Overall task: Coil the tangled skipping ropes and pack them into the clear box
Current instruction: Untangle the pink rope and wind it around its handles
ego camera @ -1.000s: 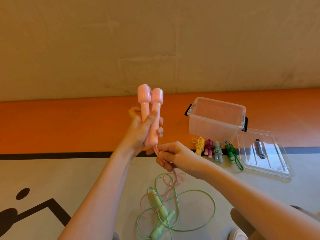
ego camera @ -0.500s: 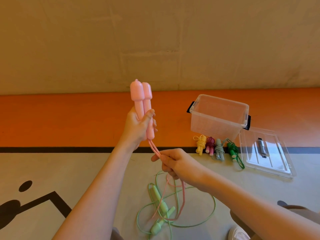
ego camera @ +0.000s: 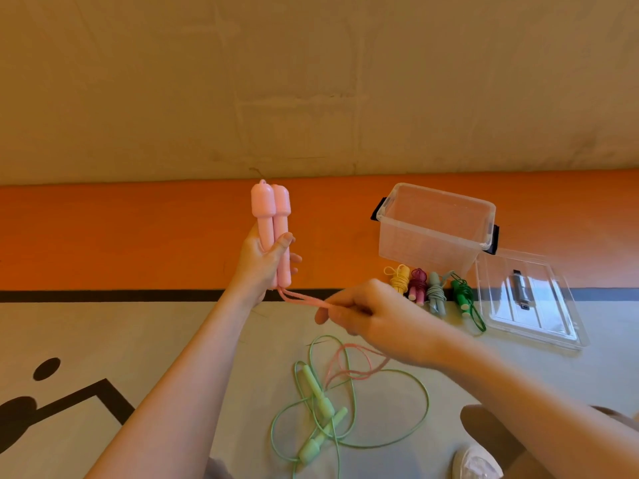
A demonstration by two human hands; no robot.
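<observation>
My left hand [ego camera: 264, 267] grips the two pink handles [ego camera: 273, 229] of a pink skipping rope upright, side by side. The doubled pink cord [ego camera: 301, 300] runs from their lower ends to my right hand [ego camera: 366, 316], which pinches it; the rest hangs down in a loop [ego camera: 349, 366] above the floor. A light green rope [ego camera: 321, 409] lies tangled on the floor below my hands. The clear box [ego camera: 432, 229] stands open at the right, with nothing inside. Several coiled ropes, yellow [ego camera: 399, 278], maroon [ego camera: 417, 286], grey [ego camera: 436, 293] and dark green [ego camera: 461, 297], lie in front of it.
The box's clear lid [ego camera: 529, 299] lies flat on the floor right of the coiled ropes. An orange band and a black line run across the floor below a beige wall. My shoe [ego camera: 475, 463] and knee show at the bottom right.
My right hand has slid along the pink cord to the right, away from the handles, drawing the cord out. The left hand with the handles has lowered a little.
</observation>
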